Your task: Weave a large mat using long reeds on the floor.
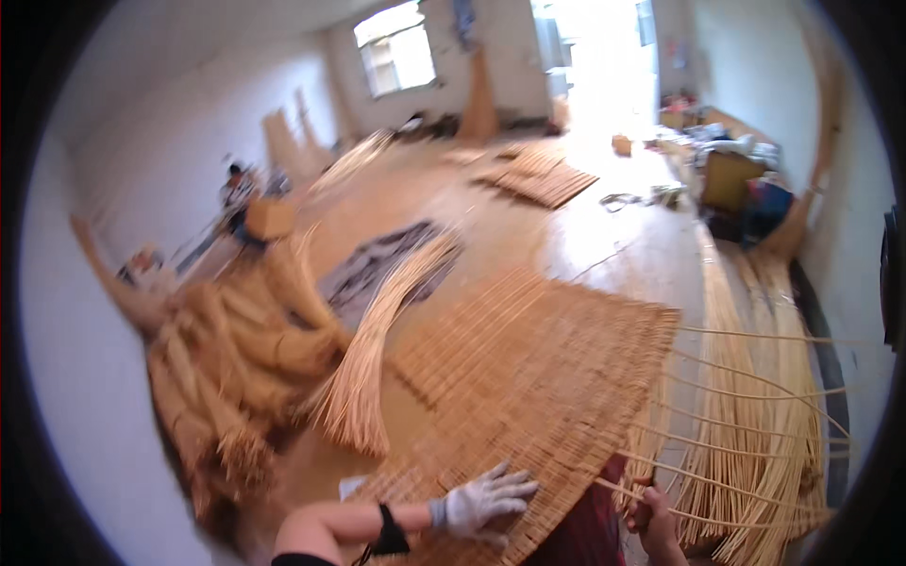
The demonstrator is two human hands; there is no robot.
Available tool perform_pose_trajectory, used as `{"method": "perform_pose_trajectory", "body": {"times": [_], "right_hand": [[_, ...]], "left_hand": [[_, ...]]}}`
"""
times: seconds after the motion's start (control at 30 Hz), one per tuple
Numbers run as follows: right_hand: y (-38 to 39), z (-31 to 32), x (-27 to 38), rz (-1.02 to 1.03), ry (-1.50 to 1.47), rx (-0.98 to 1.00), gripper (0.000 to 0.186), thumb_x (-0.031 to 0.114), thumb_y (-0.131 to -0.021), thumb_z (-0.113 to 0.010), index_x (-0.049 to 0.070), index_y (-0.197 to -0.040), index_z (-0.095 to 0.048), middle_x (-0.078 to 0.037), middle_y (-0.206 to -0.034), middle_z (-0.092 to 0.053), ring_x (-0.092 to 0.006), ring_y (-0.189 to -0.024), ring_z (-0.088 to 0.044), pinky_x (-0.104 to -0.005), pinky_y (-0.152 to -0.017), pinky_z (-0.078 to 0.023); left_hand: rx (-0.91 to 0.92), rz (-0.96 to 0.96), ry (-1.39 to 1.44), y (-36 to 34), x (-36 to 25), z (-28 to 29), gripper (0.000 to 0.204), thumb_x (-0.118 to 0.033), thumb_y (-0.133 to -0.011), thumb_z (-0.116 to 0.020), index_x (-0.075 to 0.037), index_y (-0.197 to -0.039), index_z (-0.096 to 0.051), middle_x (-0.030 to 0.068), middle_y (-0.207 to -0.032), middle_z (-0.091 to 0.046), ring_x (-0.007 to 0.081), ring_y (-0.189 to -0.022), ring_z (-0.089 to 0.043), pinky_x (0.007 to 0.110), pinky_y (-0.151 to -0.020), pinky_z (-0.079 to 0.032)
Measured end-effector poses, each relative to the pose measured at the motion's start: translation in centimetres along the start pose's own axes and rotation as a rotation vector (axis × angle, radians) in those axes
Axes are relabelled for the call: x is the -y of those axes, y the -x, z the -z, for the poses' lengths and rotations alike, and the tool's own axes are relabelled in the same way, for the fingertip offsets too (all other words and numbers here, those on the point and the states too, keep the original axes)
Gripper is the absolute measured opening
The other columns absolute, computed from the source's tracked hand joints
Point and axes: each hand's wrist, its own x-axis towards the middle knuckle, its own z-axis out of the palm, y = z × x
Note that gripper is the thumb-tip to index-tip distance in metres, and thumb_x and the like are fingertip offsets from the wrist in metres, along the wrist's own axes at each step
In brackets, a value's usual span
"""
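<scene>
A large woven wicker mat [566, 368] spreads in front of me, tan and tightly plaited, with several long loose rods sticking out past its right edge. My left hand [486, 500], in a pale work glove, lies on the mat near its close edge with the fingers spread. Just off the mat's right edge, my bare right hand [653, 514] is closed around a wicker rod [618, 489] that juts from the weave. Dark red cloth [580, 524] shows below the mat, between my hands.
Bundles of peeled rods [755, 406] lie along the right wall. Brown bundles [236, 358] are heaped at left, beside a loose pale bundle [387, 330] and a dark patterned cloth [363, 269]. Finished-looking panels [543, 179] lie farther back. A person [238, 193] sits by the left wall.
</scene>
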Motion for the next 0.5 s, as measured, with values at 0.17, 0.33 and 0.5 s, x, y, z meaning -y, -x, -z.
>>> {"method": "perform_pose_trajectory", "body": {"times": [0.17,0.33,0.5], "right_hand": [[-1.6,-0.1,1.9,-0.054,0.044,0.037,0.034,0.027,-0.102,-0.05,0.005,-0.128,-0.054,-0.009,-0.072,-0.059,-0.021,-0.052,-0.057,-0.0353,-0.047,-0.044],[-2.0,0.3,3.5,-0.105,0.152,0.135,0.034,0.026,-0.103,-0.048,0.003,-0.127,-0.054,-0.01,-0.072,-0.06,-0.0203,-0.052,-0.058,-0.0346,-0.047,-0.045],[-1.2,0.4,3.8,-0.135,0.09,0.149,0.036,0.026,-0.103,-0.052,0.004,-0.131,-0.055,-0.009,-0.079,-0.063,-0.0191,-0.054,-0.059,-0.0339,-0.049,-0.046]], "left_hand": [[-0.093,0.012,-0.08,-1.3,-0.7,1.0,0.074,-0.05,-0.097,-0.072,-0.018,-0.158,-0.046,0.0189,-0.167,-0.041,0.0399,-0.155,-0.037,0.061,-0.13,-0.022],[-0.02,0.028,-0.111,-1.8,-1.2,1.3,0.078,-0.051,-0.099,-0.068,-0.018,-0.164,-0.041,0.0192,-0.168,-0.038,0.0384,-0.155,-0.037,0.06,-0.13,-0.022],[0.001,0.027,-0.108,-1.4,-1.7,1.4,0.076,-0.057,-0.101,-0.062,-0.023,-0.165,-0.04,0.0215,-0.169,-0.035,0.0398,-0.157,-0.034,0.061,-0.13,-0.021]]}}
